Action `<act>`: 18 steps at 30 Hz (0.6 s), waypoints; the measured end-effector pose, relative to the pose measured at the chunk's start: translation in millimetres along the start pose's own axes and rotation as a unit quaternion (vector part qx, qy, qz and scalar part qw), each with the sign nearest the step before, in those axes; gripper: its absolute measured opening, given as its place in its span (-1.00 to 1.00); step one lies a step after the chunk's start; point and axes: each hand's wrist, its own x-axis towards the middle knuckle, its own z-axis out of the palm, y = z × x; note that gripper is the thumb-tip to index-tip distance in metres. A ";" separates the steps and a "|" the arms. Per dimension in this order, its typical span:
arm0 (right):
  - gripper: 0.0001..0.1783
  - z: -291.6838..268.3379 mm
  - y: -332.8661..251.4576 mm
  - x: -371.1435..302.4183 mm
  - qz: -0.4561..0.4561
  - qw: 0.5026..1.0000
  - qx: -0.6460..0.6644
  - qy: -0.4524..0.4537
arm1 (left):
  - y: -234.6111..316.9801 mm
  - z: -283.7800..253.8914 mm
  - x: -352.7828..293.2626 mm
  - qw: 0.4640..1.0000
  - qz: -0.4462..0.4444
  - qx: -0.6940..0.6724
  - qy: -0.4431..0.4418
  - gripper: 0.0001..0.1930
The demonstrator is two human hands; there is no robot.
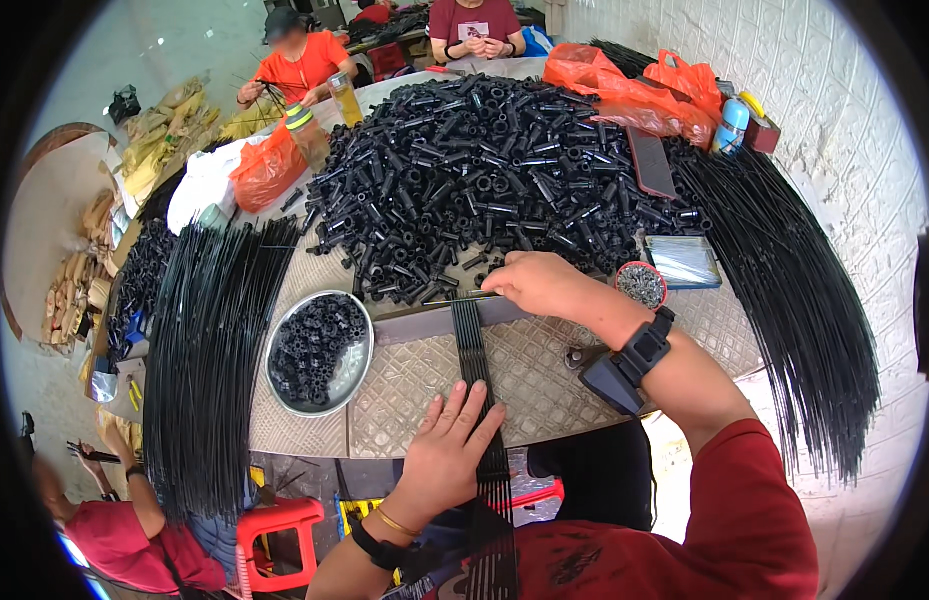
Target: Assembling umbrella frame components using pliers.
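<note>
A row of thin black rods (470,345) lies side by side across the table's near edge and runs down toward my lap. My left hand (450,440) lies flat on them, fingers spread. At their far ends my right hand (530,283) is closed, thumb and fingers pinched on a thin strip (453,299) that lies across the rod tips. A low grey bar (410,325) sits beneath the rods. Just beyond my right hand rises a large heap of black tubular plastic parts (465,160). My right fingers partly hide the strip's end.
A metal bowl (366,372) of small black pieces stands left. Right are a red-rimmed dish of small metal bits (642,285) and a clear-lidded box (683,262). Long rod bundles flank the table, left (210,350) and right (800,290). Co-workers sit left and beyond; a red stool (275,530) stands left.
</note>
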 end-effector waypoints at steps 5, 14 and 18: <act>-0.77 1.0 -1.5 3.5 0.025 1.000 -0.008 -0.007 | 0.2 0.6 1.7 1.000 0.002 -0.005 0.000 -0.26; -0.76 1.9 -0.6 9.9 0.034 0.999 0.020 -0.029 | 5.9 -6.2 1.2 0.998 -0.036 -0.052 -0.015 -0.36; -0.76 6.5 2.9 11.8 0.030 0.999 0.024 -0.019 | 5.1 -4.8 2.4 0.999 -0.027 -0.032 -0.022 -0.36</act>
